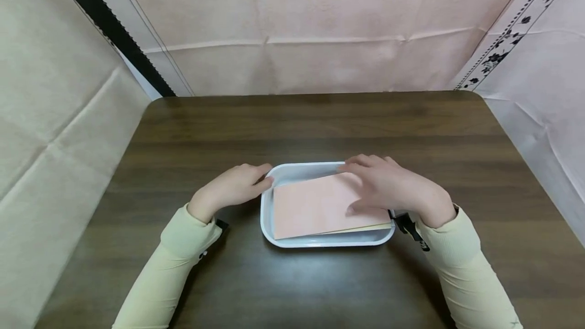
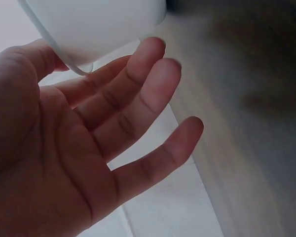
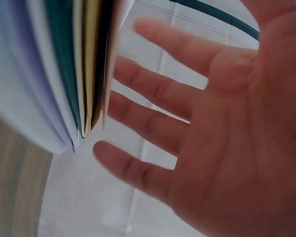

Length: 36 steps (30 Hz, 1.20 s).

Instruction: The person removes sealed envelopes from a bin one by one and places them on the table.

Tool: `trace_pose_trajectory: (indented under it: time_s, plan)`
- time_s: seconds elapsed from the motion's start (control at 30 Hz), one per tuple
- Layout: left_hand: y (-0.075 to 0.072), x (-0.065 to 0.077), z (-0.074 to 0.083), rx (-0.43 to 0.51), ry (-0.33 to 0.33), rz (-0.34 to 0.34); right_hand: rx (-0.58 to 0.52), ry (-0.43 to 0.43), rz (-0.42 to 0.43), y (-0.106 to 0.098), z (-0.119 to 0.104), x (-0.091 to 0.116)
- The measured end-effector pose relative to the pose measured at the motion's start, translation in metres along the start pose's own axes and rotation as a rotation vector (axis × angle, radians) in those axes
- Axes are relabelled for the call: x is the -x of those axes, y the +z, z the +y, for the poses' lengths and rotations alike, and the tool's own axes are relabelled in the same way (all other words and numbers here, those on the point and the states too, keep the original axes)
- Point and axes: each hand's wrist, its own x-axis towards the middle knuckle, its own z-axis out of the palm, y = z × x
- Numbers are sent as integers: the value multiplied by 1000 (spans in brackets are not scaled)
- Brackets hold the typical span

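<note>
A shallow white tray (image 1: 320,242) lies on the table with a stack of coloured paper pieces (image 1: 315,204) in it, pink on top. In the right wrist view the layered edges (image 3: 64,64) show pink, brown, yellow, green, white and purple. My left hand (image 1: 235,189) holds the tray's far left corner, thumb over the rim and fingers along the outer wall (image 2: 103,24). Over the right part of the stack is my right hand (image 1: 388,184), its fingers spread and nearly straight. Their fingertips (image 3: 123,69) meet the pink top piece.
The dark wooden table (image 1: 292,293) extends around the tray on all sides. Beyond its far edge hangs pale cloth (image 1: 320,29), with more cloth at the left and right sides. A dark strap (image 1: 407,225) is on the right wrist.
</note>
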Motion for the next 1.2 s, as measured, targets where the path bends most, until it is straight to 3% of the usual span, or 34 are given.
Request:
trace_pose_trajectory:
  time_s: [0.13,0.63,0.9,1.2]
  plan:
    - [0,0,1,16,-3,-13,47,22,-43,2,-3,2]
    - [6,-5,-1,46,-82,-83,199,-92,-103,14,-5,5]
    - [9,-5,-1,50,-107,-106,209,-139,-101,17,-14,10]
    - [9,-4,-3,42,-37,-48,271,-210,-34,16,-14,13]
